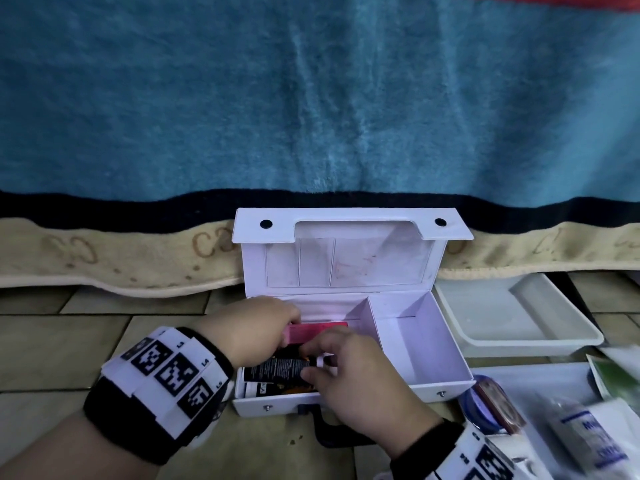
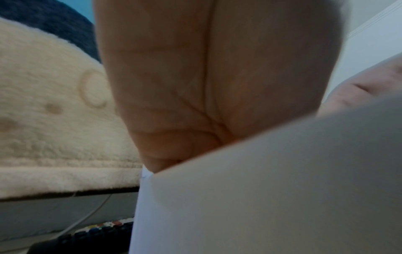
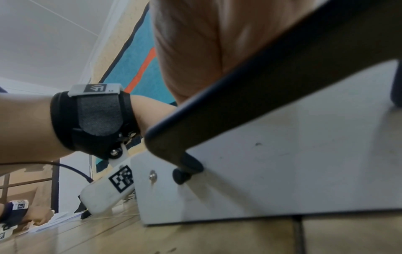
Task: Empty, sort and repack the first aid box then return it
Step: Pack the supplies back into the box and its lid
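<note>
The white first aid box (image 1: 440, 382) stands open on the tiled floor, its lid leaning back against the bed. Its left compartment holds a pink carton (image 1: 318, 331) and a black tube (image 1: 277, 368) with another dark tube (image 1: 258, 389) under it; the right compartment is bare. My left hand (image 1: 287, 327) reaches in from the left and its fingers curl over the pink carton's left end. My right hand (image 1: 311, 362) pinches the black tube near its white cap. In the left wrist view only my palm (image 2: 217, 77) and the box wall (image 2: 261, 189) show. The right wrist view shows the box front (image 3: 282, 163) and its dark handle (image 3: 261, 82).
An empty white plastic tray (image 1: 519, 344) sits right of the box. Nearer, a second white tray (image 1: 540, 379) holds a blue tape roll (image 1: 479, 407), a gauze packet (image 1: 588, 441) and a green sachet (image 1: 620, 375). The bed's cream blanket edge (image 1: 121, 265) hangs behind.
</note>
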Motion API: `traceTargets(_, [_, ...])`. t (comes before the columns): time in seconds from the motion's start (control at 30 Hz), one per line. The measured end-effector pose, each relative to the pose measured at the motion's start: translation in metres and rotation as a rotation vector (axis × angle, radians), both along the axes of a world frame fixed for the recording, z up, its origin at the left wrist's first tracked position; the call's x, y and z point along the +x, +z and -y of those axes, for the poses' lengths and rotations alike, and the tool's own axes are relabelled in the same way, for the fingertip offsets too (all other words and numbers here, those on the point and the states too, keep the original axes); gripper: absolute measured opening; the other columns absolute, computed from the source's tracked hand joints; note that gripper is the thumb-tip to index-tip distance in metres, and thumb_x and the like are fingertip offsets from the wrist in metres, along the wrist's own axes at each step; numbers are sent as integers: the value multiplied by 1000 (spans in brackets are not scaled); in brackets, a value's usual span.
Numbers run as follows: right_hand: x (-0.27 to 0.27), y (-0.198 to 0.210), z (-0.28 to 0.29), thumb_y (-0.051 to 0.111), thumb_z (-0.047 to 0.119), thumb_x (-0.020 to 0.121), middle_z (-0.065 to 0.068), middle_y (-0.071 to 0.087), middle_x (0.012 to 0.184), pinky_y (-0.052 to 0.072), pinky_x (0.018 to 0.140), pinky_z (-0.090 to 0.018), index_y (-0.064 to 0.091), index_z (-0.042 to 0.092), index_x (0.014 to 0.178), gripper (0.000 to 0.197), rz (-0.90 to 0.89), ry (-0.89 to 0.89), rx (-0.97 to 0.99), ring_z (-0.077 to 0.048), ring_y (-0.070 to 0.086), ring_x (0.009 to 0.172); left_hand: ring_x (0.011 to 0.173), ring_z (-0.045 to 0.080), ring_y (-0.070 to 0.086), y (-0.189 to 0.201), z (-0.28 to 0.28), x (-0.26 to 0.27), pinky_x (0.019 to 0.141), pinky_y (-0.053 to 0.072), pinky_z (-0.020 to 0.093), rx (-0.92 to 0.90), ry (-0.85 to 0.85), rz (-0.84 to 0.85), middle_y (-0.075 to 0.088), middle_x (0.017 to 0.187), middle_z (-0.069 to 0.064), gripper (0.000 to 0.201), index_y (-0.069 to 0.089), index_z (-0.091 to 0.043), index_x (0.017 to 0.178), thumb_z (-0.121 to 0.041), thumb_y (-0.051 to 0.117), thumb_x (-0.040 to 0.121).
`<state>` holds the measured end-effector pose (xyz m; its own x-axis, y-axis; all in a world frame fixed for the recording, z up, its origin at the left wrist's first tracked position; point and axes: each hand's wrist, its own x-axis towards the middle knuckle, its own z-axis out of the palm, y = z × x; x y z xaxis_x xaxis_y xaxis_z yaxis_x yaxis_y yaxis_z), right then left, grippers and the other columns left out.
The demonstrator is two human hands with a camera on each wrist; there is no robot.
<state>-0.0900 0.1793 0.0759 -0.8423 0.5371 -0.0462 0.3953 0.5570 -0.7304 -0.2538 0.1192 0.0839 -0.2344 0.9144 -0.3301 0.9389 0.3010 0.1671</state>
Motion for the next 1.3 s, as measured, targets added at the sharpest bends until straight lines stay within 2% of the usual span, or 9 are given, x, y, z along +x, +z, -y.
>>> traceTargets(0.1, [0, 0, 0, 69, 21, 82, 8, 60, 107, 43, 90, -10, 69, 23, 103, 22, -35, -50, -91, -3, 59, 96, 102, 15, 56, 0, 0, -1, 89, 48, 36, 15, 9, -2, 60, 112, -6, 30, 52, -31, 119, -16, 48, 93])
traceTargets(0.2, [5, 6, 1, 68, 15, 82, 7, 62, 103, 41, 82, -3, 69, 24, 95, 16, -130, -73, -192, -1, 61, 92, 103, 16, 55, 6, 0, 3, 90, 46, 36, 36, 8, -8, 58, 116, -3, 25, 53, -27, 119, -23, 47, 95])
traceTargets(0.37, [47, 36, -12, 69, 12, 82, 17, 63, 97, 36, 81, 1, 70, 27, 90, 17, -245, -169, -18, 8, 55, 96, 112, 10, 50, 24, 9, 16, 97, 43, 32, 127, 1, 0, 53, 124, -8, 30, 49, -27, 127, -30, 45, 97])
traceTargets(0.5, [104, 68, -37, 68, 15, 82, 20, 66, 96, 45, 78, -12, 68, 35, 87, 20, -251, -386, 53, 2, 61, 88, 111, 6, 47, 45, 18, 36, 94, 38, 24, 182, -43, -15, 48, 125, -15, 31, 46, -33, 127, -37, 44, 96])
traceTargets(0.67, [168, 74, -63, 71, 16, 79, 16, 67, 81, 39, 62, 1, 69, 29, 88, 16, 92, -470, 281, 1, 62, 71, 100, 0, 52, 62, 26, 65, 88, 42, 22, 235, -110, 42, 51, 110, -23, 25, 51, -40, 115, -44, 52, 90])
traceTargets(0.83, [181, 43, -69, 68, 27, 80, 10, 60, 80, 38, 68, -18, 69, 22, 100, 21, 427, -419, 392, -9, 55, 77, 85, -5, 48, 45, 23, 87, 82, 46, 23, 160, -195, 34, 45, 94, -26, 27, 52, -40, 109, -42, 61, 84])
traceTargets(0.97, [167, 24, -71, 62, 48, 81, 5, 63, 85, 49, 74, -29, 65, 21, 95, 30, 470, -426, 362, -15, 57, 83, 76, -9, 44, 33, 21, 90, 75, 42, 17, 173, -200, -9, 46, 91, -23, 20, 52, -39, 95, -26, 63, 84])
traceTargets(1.1, [157, 11, -73, 60, 37, 84, -5, 67, 82, 49, 66, -31, 64, 13, 86, 24, 500, -430, 343, -22, 61, 80, 74, -8, 48, 29, 21, 87, 71, 45, 22, 197, -123, 19, 50, 84, -21, 34, 44, -40, 76, -10, 61, 79])
traceTargets(1.3, [173, 21, -81, 67, 30, 78, -6, 57, 58, 39, 53, -29, 65, 4, 76, 27, 474, -578, 382, -19, 49, 54, 74, -3, 50, 23, 21, 82, 70, 51, 34, 230, -76, -6, 51, 81, -16, 32, 46, -38, 82, -10, 61, 77])
